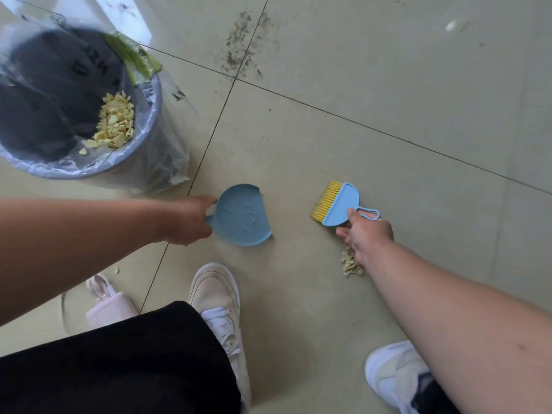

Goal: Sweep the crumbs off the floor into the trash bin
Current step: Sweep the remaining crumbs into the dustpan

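My left hand [188, 219] grips the handle of a small blue dustpan [243, 216] that lies on the tiled floor, its open edge facing right. My right hand [366, 234] holds a blue hand brush [340, 206] by its looped handle, yellow bristles pointing left, a little to the right of the dustpan. A small heap of pale yellow crumbs [351, 262] lies on the floor under my right wrist, partly hidden by it. One stray crumb [117, 269] sits near my left forearm. The grey trash bin [143, 121] with a clear liner stands at upper left and holds a pile of yellow crumbs.
My two white shoes [219, 297] stand on the floor below the dustpan, with a black trouser leg at lower left. A pink pouch [109, 306] lies beside the left shoe. A patch of dark specks [242, 46] marks the tiles farther away.
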A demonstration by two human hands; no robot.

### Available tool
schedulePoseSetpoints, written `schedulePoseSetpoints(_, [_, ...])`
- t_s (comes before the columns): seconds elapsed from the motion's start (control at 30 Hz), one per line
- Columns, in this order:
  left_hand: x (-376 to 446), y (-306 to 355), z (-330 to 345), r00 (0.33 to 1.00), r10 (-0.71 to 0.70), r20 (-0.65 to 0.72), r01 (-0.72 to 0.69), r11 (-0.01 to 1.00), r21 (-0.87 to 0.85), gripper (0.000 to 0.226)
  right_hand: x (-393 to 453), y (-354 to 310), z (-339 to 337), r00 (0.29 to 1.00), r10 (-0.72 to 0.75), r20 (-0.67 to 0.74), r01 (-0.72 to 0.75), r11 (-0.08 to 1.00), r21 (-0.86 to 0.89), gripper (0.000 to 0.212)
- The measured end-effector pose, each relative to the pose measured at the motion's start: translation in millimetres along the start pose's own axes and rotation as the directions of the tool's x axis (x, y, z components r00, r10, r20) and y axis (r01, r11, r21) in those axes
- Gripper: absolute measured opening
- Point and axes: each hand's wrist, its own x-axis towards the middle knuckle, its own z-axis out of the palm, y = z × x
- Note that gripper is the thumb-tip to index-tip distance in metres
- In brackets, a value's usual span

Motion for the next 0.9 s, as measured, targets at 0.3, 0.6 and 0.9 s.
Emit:
schedulePoseSetpoints(0.3, [4, 45, 13, 0.999, 0.027, 0.034, -0.032, 0.988, 0.15, 0.073, 1, 38, -69, 0.987, 0.145, -0.073, -0.13, 0.975, 0.179, 0.009])
schedulePoseSetpoints(0.6, [15, 87, 29, 0.995, 0.063, 0.08, -0.086, 0.94, 0.329, 0.074, 5, 36, -104, 0.958, 0.286, 0.015, -0.272, 0.891, 0.364, 0.014])
schedulePoseSetpoints(0.9, [24, 138, 33, 0.98, 0.177, 0.091, -0.198, 0.913, 0.357, 0.077, 23, 3, -149, 0.951, -0.082, -0.297, 0.082, 0.997, -0.011, 0.02])
